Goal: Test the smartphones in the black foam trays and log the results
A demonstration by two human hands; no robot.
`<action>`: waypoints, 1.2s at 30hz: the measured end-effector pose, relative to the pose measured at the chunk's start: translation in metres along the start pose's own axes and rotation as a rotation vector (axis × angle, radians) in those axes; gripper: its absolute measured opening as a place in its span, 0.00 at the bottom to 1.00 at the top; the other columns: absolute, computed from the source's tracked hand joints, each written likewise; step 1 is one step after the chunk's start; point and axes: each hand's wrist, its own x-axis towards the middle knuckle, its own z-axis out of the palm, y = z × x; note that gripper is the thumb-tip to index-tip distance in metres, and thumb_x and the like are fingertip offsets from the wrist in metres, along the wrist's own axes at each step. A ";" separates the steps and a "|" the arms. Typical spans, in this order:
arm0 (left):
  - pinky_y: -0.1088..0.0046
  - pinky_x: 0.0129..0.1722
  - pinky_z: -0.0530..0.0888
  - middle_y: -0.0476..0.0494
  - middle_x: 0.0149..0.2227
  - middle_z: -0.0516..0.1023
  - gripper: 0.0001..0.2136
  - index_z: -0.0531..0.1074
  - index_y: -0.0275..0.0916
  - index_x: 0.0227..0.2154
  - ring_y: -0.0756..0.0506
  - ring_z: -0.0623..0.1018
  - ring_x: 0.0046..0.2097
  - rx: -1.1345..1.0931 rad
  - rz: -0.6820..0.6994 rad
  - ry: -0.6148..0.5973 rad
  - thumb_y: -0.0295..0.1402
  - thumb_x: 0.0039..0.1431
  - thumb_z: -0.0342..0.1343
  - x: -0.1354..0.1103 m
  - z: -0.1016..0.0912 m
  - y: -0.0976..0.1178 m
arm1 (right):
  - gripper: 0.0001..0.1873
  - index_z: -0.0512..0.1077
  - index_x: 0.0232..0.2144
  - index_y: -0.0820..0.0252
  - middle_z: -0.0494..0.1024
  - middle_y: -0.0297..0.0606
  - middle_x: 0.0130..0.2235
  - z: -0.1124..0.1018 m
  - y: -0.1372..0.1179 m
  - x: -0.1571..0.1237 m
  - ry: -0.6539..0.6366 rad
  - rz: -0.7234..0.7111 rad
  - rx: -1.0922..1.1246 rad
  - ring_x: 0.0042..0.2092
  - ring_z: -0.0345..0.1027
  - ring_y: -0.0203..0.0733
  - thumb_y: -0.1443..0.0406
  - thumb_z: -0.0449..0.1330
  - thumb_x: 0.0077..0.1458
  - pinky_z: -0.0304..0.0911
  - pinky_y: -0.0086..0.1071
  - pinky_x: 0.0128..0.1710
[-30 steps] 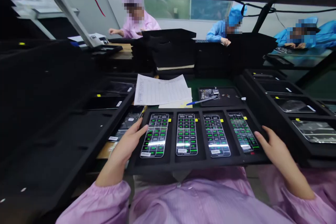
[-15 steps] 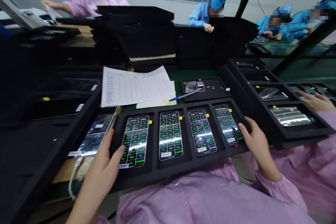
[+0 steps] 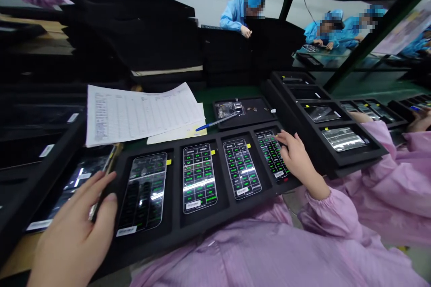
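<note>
A black foam tray (image 3: 175, 228) lies before me, its compartments holding several phones with green-marked grid screens. At the tray's right end, my right hand (image 3: 298, 159) reaches over the rightmost phone (image 3: 271, 154), fingers bent and apart near its upper right edge. My left hand (image 3: 76, 228) is spread beyond the tray's left end, over the edge of a separate phone (image 3: 74, 184) with a white label; whether it touches that phone I cannot tell. The tray's leftmost phone (image 3: 144, 193) looks dimmer than the middle phones (image 3: 200, 179). Yellow tabs stick out beside the phones.
Behind the tray lie a printed sheet (image 3: 141, 112), a blue pen (image 3: 215, 122) and a small parts tray (image 3: 249, 119). Another phone tray (image 3: 357, 157) stands right, near a co-worker's pink sleeve (image 3: 367, 136). Black trays (image 3: 134, 36) are stacked at the back.
The view has swung right. My right hand has gone from the tray's right edge onto the rightmost phone. My left hand has left the tray's left edge. The leftmost tray phone's screen looks darker.
</note>
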 end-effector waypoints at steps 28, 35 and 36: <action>0.50 0.66 0.61 0.35 0.65 0.65 0.23 0.73 0.37 0.54 0.36 0.61 0.68 0.188 0.224 -0.288 0.37 0.64 0.40 0.008 -0.008 0.004 | 0.25 0.66 0.53 0.68 0.76 0.52 0.54 0.057 -0.153 0.030 -0.479 -0.387 0.070 0.68 0.52 0.55 0.76 0.47 0.53 0.40 0.63 0.68; 0.46 0.65 0.60 0.33 0.71 0.52 0.22 0.70 0.37 0.58 0.31 0.51 0.71 0.277 0.355 -0.449 0.29 0.61 0.47 0.022 0.005 0.022 | 0.23 0.63 0.54 0.65 0.76 0.49 0.54 0.050 -0.159 0.026 -0.391 -0.404 0.134 0.69 0.51 0.53 0.74 0.45 0.56 0.44 0.62 0.68; 0.46 0.65 0.60 0.32 0.71 0.51 0.22 0.71 0.36 0.57 0.30 0.51 0.71 0.283 0.362 -0.449 0.29 0.61 0.47 0.023 0.006 0.023 | 0.23 0.63 0.53 0.65 0.76 0.49 0.54 0.049 -0.160 0.025 -0.392 -0.405 0.133 0.69 0.51 0.53 0.74 0.45 0.56 0.44 0.62 0.68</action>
